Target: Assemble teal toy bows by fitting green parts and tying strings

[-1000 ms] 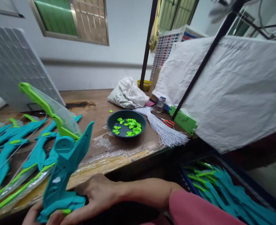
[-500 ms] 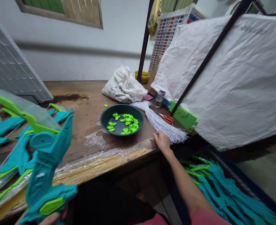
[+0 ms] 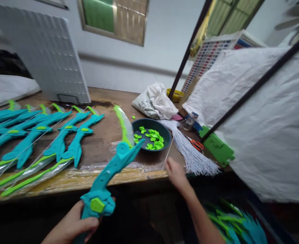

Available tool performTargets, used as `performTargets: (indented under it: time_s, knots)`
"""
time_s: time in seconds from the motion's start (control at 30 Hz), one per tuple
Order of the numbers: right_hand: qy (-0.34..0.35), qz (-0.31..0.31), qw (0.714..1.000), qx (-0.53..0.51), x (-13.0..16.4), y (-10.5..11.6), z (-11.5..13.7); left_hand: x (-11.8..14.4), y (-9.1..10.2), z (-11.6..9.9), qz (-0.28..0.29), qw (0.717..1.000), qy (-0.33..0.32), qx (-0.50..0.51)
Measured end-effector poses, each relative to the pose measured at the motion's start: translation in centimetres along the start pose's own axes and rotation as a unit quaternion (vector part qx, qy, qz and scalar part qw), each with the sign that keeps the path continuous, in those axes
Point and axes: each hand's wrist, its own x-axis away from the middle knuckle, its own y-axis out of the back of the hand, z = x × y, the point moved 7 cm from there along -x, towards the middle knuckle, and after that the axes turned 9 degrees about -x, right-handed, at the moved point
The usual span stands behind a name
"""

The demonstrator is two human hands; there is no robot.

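A person's left hand (image 3: pixel 73 225) grips the teal handle of a toy bow (image 3: pixel 108 176) at the near edge of a wooden table (image 3: pixel 101 149), fingers wrapped round the grip just below its green button. The bow slants up and to the right over the table edge, its green limb in clear plastic wrap rising to a point just left of a dark bowl (image 3: pixel 151 134). The right hand (image 3: pixel 175 173) is at the table edge, fingers pinching a single white string (image 3: pixel 168 154) that runs up toward the bowl's right rim; how tightly it is held cannot be made out. Just right of that hand lies a bundle of white strings (image 3: pixel 190 152), fanned toward the table edge, with orange-handled scissors (image 3: pixel 196 145) beside it. The bowl holds small green plastic pieces (image 3: pixel 151 139); one more piece lies on the table behind it. Strung bows (image 3: pixel 37 142) in teal and green lie in a row across the left half of the table. A crumpled white bag (image 3: pixel 156 100) sits behind the bowl, a grey panel (image 3: pixel 50 57) leans at the back left, and a large white sack (image 3: pixel 261 118) fills the right side. More teal bow parts (image 3: pixel 235 223) lie in a bin below the table at right.
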Motion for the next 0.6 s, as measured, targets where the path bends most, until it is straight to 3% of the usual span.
performTargets:
  time_s: [0.1,0.13,0.2,0.27,0.33,0.43,0.5,0.53,0.6]
  knots:
    - [0.140,0.129,0.979,-0.074,5.7,-6.5,8.1,-1.7,-2.6,0.9,0.125,0.991,0.018,0.041]
    - [0.182,0.181,0.959,-0.121,7.8,-8.7,10.2,-2.2,-3.0,1.2,0.152,0.987,0.016,0.049]
    - [0.217,0.292,0.891,-0.271,11.5,-12.2,13.0,-2.7,-3.2,1.6,0.166,0.984,-0.001,0.066]
    - [0.156,0.395,0.817,-0.391,13.5,-15.1,13.8,-2.3,-2.7,2.0,0.154,0.984,-0.019,0.084]
    - [0.037,0.443,0.754,-0.483,13.7,-17.1,13.4,-1.1,-2.1,2.5,0.149,0.985,-0.024,0.087]
    - [-0.141,0.384,0.643,-0.647,11.5,-18.5,12.4,1.5,-1.7,3.5,0.146,0.986,0.008,0.078]
    - [-0.204,0.321,0.589,-0.713,9.4,-18.8,11.7,3.1,-1.8,4.3,0.138,0.987,0.041,0.072]
    - [-0.216,0.295,0.577,-0.731,8.3,-18.7,11.4,3.9,-1.8,4.8,0.132,0.987,0.058,0.067]
    - [-0.211,0.243,0.579,-0.749,6.1,-18.0,10.4,5.1,-2.0,5.8,0.124,0.987,0.087,0.049]
